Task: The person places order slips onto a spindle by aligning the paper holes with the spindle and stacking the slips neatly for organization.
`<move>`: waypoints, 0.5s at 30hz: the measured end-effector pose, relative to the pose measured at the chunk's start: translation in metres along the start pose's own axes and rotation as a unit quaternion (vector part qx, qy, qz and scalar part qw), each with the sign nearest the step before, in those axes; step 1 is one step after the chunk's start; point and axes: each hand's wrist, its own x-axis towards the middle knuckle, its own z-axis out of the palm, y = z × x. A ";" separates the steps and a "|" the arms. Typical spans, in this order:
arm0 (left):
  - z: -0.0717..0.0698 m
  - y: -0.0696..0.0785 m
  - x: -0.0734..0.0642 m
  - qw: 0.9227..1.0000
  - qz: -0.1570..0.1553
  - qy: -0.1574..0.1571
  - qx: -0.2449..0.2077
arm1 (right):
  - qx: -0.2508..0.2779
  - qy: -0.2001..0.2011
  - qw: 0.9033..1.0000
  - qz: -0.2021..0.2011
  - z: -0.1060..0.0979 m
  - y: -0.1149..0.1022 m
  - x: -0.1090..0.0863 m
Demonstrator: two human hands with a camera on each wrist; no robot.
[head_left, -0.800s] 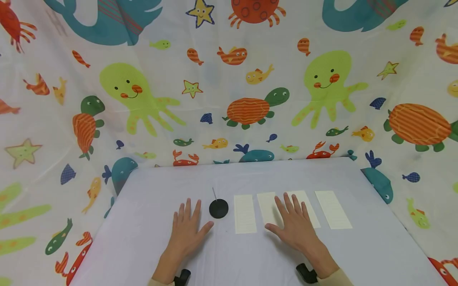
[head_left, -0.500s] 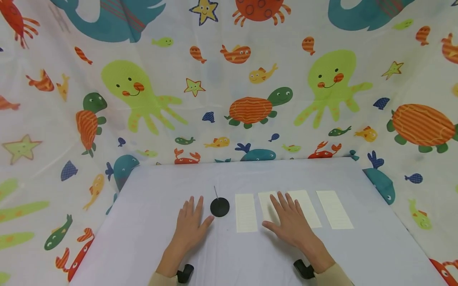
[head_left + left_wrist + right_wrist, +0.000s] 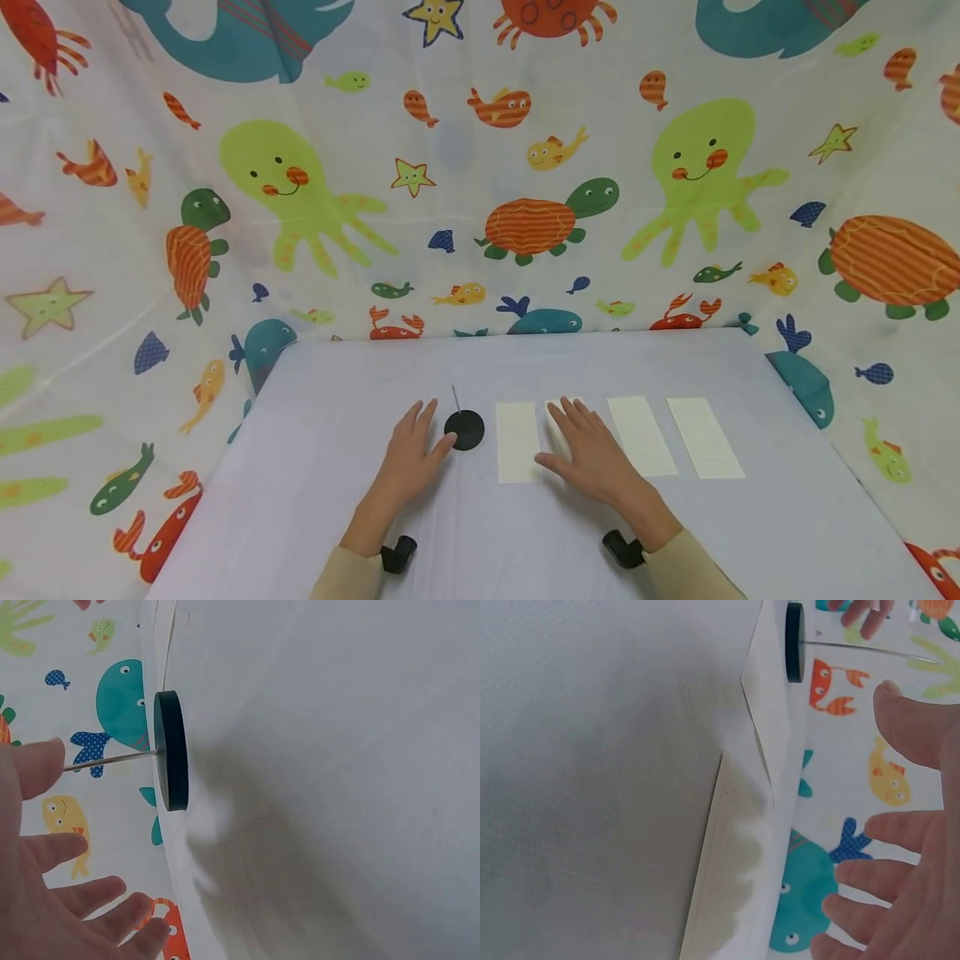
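A paper spike (image 3: pixel 464 431), with a round black base and a thin upright metal rod, stands on the white table. My left hand (image 3: pixel 408 461) hovers just left of it, fingers extended; in the left wrist view its thumb (image 3: pixel 41 769) overlaps the rod, and contact cannot be told. Several pale paper slips (image 3: pixel 517 443) lie in a row to the right of the spike. Over the second slip (image 3: pixel 557 414) hovers my right hand (image 3: pixel 588 457), its fingers spread and holding nothing. In the right wrist view a slip (image 3: pixel 716 877) lies flat under that hand's shadow.
White cloth covers the table (image 3: pixel 285 492). Behind it and at both sides hangs a curtain (image 3: pixel 450 150) printed with sea animals. Two more slips lie right of my right hand, the outermost being a pale slip (image 3: pixel 705 437).
My left hand has shifted right and slightly forward, closer to the spike. My right hand has moved left over the second slip. The spike and slips keep their places on the table.
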 end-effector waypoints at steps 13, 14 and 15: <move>0.007 0.007 0.009 0.998 -0.012 -0.012 -0.059 | 0.051 -0.006 0.999 0.005 0.003 -0.009 0.013; 0.009 0.006 0.009 0.998 -0.015 -0.012 -0.062 | 0.059 -0.010 0.998 0.010 0.004 -0.009 0.014; 0.011 0.006 0.010 0.998 -0.016 -0.010 -0.065 | 0.066 -0.014 0.998 0.012 0.005 -0.010 0.014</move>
